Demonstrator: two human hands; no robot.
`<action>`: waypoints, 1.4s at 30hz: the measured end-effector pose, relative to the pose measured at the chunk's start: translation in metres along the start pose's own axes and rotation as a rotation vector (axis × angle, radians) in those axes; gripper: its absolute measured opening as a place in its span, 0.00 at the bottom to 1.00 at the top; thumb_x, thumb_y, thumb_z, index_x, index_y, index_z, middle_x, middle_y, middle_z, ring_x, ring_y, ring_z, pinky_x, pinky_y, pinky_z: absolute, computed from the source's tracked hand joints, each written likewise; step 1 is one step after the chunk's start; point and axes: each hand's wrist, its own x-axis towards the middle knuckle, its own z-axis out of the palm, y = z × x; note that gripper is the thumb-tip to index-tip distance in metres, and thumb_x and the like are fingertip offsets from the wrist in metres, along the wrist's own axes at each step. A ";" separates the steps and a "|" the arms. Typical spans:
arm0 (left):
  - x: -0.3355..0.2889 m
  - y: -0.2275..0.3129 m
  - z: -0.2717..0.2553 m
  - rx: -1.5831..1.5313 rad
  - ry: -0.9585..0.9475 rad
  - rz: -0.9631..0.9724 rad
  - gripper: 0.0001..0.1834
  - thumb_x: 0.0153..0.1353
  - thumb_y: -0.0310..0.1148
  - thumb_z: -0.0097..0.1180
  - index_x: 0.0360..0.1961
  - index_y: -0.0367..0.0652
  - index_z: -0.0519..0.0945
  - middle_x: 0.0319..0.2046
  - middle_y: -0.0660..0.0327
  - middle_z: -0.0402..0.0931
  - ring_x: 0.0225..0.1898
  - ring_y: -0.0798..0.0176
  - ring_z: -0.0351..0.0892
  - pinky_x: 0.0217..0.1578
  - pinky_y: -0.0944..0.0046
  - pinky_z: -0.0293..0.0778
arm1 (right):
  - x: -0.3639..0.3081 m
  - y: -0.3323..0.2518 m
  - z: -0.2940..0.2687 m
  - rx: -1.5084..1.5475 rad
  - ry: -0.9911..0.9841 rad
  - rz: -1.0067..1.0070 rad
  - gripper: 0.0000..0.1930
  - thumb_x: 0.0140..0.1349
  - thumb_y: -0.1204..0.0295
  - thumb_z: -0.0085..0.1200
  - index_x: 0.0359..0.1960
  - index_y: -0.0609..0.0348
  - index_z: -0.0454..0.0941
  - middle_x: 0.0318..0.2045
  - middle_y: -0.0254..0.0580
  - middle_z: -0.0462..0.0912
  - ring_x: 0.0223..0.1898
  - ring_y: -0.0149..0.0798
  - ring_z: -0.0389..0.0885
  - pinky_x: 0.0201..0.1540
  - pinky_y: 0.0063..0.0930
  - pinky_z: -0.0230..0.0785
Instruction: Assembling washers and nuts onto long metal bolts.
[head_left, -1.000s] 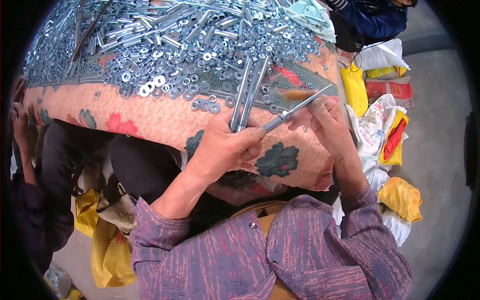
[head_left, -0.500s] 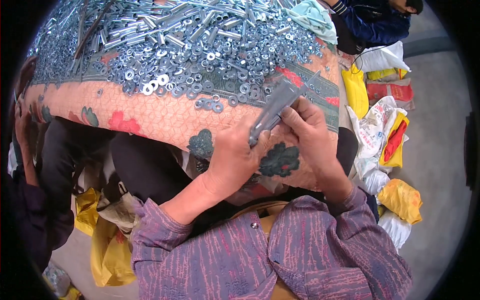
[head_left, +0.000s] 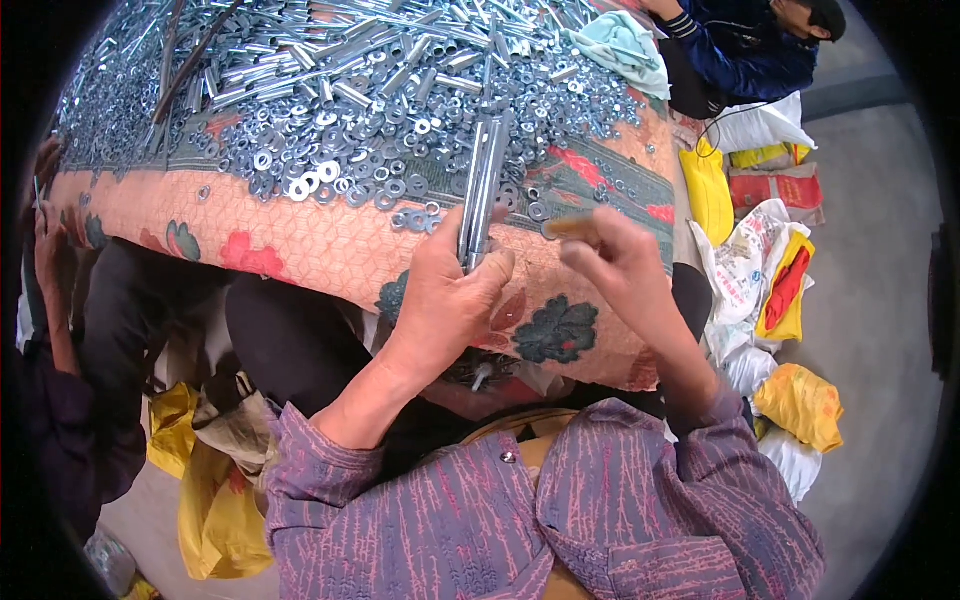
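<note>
My left hand [head_left: 445,285] is closed around the lower end of a bundle of long, shiny metal rods or tubes [head_left: 483,185], held upright at the table's near edge. Clear plastic seems to wrap them, but the glare makes this uncertain. To its right, my right hand [head_left: 625,265] is apart from the bundle, its fingers bent and its thumb away from the index finger. A yellowish-brown tip [head_left: 570,228] shows at that index finger, perhaps a finger cover. Beyond the hands lie many loose washers [head_left: 375,175] and metal tubes [head_left: 420,60].
A patterned orange cloth [head_left: 330,240] covers the table. A pale green rag [head_left: 622,48] lies at its far right corner. Yellow and white sacks [head_left: 710,190] stand on the floor at right. Another person [head_left: 740,50] sits at far right; someone else's hand [head_left: 48,240] shows at left.
My right hand has let go of the bundle and moved slightly away to the right. My left hand has turned the bundle from a rightward slant to nearly upright and shifted it left.
</note>
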 end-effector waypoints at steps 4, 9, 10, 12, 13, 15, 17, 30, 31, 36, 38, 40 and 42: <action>0.003 -0.001 -0.005 -0.028 -0.036 -0.065 0.17 0.62 0.32 0.56 0.49 0.34 0.75 0.22 0.70 0.70 0.14 0.79 0.65 0.13 0.76 0.59 | 0.030 0.027 0.032 -0.244 0.304 -0.198 0.10 0.55 0.72 0.59 0.37 0.63 0.79 0.25 0.43 0.74 0.27 0.36 0.76 0.31 0.27 0.69; 0.001 0.006 -0.006 -0.054 0.039 -0.038 0.13 0.62 0.31 0.54 0.44 0.33 0.77 0.22 0.71 0.72 0.21 0.80 0.66 0.21 0.75 0.62 | 0.038 0.037 0.018 -0.089 0.191 -0.134 0.07 0.54 0.74 0.57 0.32 0.61 0.74 0.26 0.44 0.74 0.27 0.39 0.76 0.30 0.32 0.67; 0.002 0.005 -0.004 -0.055 0.038 -0.039 0.13 0.62 0.31 0.54 0.44 0.33 0.77 0.22 0.71 0.72 0.21 0.80 0.66 0.21 0.75 0.62 | 0.039 0.039 0.012 -0.090 0.191 -0.133 0.07 0.54 0.74 0.57 0.32 0.61 0.74 0.26 0.44 0.74 0.27 0.39 0.76 0.30 0.32 0.67; 0.002 0.000 -0.001 -0.015 0.111 0.087 0.13 0.62 0.31 0.54 0.43 0.34 0.78 0.22 0.69 0.73 0.21 0.80 0.67 0.22 0.75 0.63 | 0.039 0.039 0.003 0.105 0.073 0.098 0.06 0.54 0.75 0.57 0.31 0.62 0.73 0.23 0.44 0.73 0.25 0.39 0.75 0.28 0.33 0.66; 0.001 -0.002 -0.002 -0.013 0.111 0.086 0.13 0.62 0.31 0.54 0.43 0.34 0.78 0.22 0.69 0.73 0.21 0.80 0.67 0.22 0.75 0.63 | 0.038 0.037 0.001 0.106 0.074 0.098 0.06 0.54 0.75 0.57 0.31 0.62 0.73 0.23 0.44 0.73 0.25 0.39 0.75 0.28 0.33 0.66; 0.002 -0.006 -0.001 0.035 0.084 0.126 0.13 0.65 0.33 0.53 0.47 0.37 0.77 0.24 0.65 0.78 0.16 0.81 0.66 0.15 0.78 0.59 | 0.038 0.031 -0.004 -0.092 0.086 0.004 0.06 0.55 0.78 0.57 0.31 0.64 0.72 0.19 0.34 0.71 0.23 0.24 0.70 0.25 0.22 0.63; 0.002 -0.006 -0.004 0.050 0.068 0.093 0.12 0.65 0.33 0.53 0.46 0.37 0.77 0.24 0.66 0.77 0.16 0.81 0.66 0.15 0.78 0.60 | 0.043 0.031 -0.008 -0.203 0.138 -0.135 0.06 0.55 0.77 0.57 0.31 0.64 0.72 0.18 0.34 0.70 0.22 0.24 0.70 0.25 0.22 0.63; 0.001 -0.001 -0.002 0.036 0.056 0.012 0.09 0.63 0.30 0.55 0.40 0.34 0.77 0.22 0.65 0.76 0.23 0.77 0.72 0.24 0.73 0.68 | 0.054 0.019 0.033 -0.539 0.246 -0.312 0.09 0.56 0.72 0.56 0.38 0.59 0.75 0.31 0.50 0.81 0.31 0.50 0.81 0.36 0.39 0.73; 0.002 -0.002 -0.002 0.035 0.057 0.014 0.09 0.63 0.30 0.55 0.40 0.34 0.77 0.22 0.65 0.76 0.23 0.77 0.72 0.24 0.73 0.68 | 0.055 0.023 0.027 -0.540 0.246 -0.314 0.09 0.56 0.72 0.56 0.38 0.59 0.75 0.31 0.50 0.81 0.31 0.50 0.81 0.36 0.39 0.73; 0.003 -0.012 -0.002 0.204 -0.053 0.166 0.09 0.62 0.30 0.55 0.39 0.36 0.77 0.20 0.65 0.73 0.24 0.75 0.72 0.26 0.70 0.69 | 0.051 0.035 -0.021 0.931 -0.142 0.033 0.06 0.63 0.70 0.54 0.38 0.59 0.74 0.37 0.47 0.82 0.33 0.36 0.84 0.33 0.30 0.78; 0.001 -0.008 -0.004 0.203 -0.070 0.129 0.08 0.61 0.30 0.55 0.38 0.36 0.78 0.19 0.64 0.72 0.23 0.74 0.71 0.25 0.69 0.69 | 0.047 0.036 -0.018 1.059 -0.191 0.041 0.06 0.64 0.71 0.53 0.37 0.60 0.74 0.37 0.48 0.82 0.34 0.38 0.84 0.34 0.30 0.79; -0.001 0.000 -0.003 0.204 -0.089 0.093 0.08 0.61 0.30 0.55 0.37 0.36 0.78 0.19 0.63 0.71 0.23 0.73 0.70 0.25 0.68 0.68 | 0.042 0.040 -0.017 1.187 -0.238 0.047 0.06 0.65 0.71 0.53 0.37 0.61 0.74 0.38 0.49 0.82 0.34 0.39 0.84 0.34 0.29 0.80; -0.002 0.009 -0.001 0.033 -0.117 -0.013 0.07 0.60 0.29 0.55 0.36 0.36 0.78 0.18 0.62 0.69 0.21 0.72 0.68 0.24 0.66 0.67 | 0.039 0.043 -0.018 1.382 -0.150 0.117 0.06 0.65 0.72 0.52 0.37 0.62 0.74 0.37 0.50 0.82 0.34 0.42 0.84 0.36 0.31 0.81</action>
